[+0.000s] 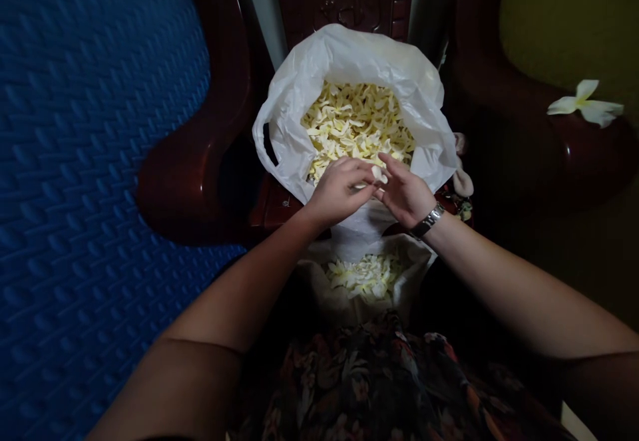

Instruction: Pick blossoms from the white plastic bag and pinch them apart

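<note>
Right now both hands meet over the near edge of a white plastic bag (344,62) that sits open on the seat of a dark red plastic chair (210,161). That bag is filled with pale yellow petals (357,125), heaped loosely and filling most of its mouth. The left hand (339,191) is curled, its fingers folded in around a small white flower piece (378,173), which sticks out at the fingertips. The right hand (407,191) comes in from the other side, fingers closed in a pinch on the same piece, so the two hands touch around it just above the rim of the bag. A metal wristwatch (428,221) sits on the right wrist.

Lower down, close to the person's body, a second, smaller white bag (319,288) lies open on the lap, holding a thinner layer of the same pale petals (367,275). The lap is covered in dark flowered cloth (369,374).

Off to the right, on the chair's broad armrest, lies a whole white flower with a yellow centre (586,103), well apart from the hands. A few small pale scraps (462,178) lie on the seat just beside the big bag. To the left, a blue textured surface (90,161) fills that side
</note>
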`<state>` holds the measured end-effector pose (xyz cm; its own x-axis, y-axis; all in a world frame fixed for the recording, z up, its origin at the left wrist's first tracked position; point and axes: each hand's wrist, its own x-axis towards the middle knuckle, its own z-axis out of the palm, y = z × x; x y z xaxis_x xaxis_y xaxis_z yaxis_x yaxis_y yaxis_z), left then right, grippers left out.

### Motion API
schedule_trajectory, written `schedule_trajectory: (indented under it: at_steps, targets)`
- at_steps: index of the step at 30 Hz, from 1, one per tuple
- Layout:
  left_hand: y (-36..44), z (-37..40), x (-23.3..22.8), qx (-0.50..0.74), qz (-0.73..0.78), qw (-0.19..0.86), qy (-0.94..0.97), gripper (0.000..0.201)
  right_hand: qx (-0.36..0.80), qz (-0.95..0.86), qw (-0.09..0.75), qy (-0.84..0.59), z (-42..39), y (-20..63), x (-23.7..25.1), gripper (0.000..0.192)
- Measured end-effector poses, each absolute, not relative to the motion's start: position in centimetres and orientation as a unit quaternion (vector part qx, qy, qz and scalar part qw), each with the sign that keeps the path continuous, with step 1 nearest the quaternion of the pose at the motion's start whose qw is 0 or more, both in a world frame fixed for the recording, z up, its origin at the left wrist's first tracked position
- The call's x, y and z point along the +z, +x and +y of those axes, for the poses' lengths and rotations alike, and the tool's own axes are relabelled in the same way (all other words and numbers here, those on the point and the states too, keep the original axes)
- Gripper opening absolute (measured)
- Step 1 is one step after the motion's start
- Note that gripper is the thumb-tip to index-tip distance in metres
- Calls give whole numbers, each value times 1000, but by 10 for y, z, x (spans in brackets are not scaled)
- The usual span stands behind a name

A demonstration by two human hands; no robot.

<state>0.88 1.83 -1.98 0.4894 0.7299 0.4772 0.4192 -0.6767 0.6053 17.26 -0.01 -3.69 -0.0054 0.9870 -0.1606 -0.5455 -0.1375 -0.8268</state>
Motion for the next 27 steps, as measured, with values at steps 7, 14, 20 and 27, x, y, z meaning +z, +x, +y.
schedule_trajectory:
  at_steps: [7, 14, 20, 27]
  targets:
    - [7, 13, -6, 394, 436, 486, 646, 21, 518, -453, 590, -422, -9, 172, -32, 24]
    - [6, 10, -2, 390, 418, 549, 609, 13, 604, -377, 590, -381, -7, 173, -31, 24]
    - [3, 8, 1, 395, 392, 586, 589, 14, 681, -353, 544, -340, -7, 176, -29, 30]
    - [4, 8, 2, 410, 383, 581, 589, 9, 692, -359, 529, -337, -5, 177, -33, 29]
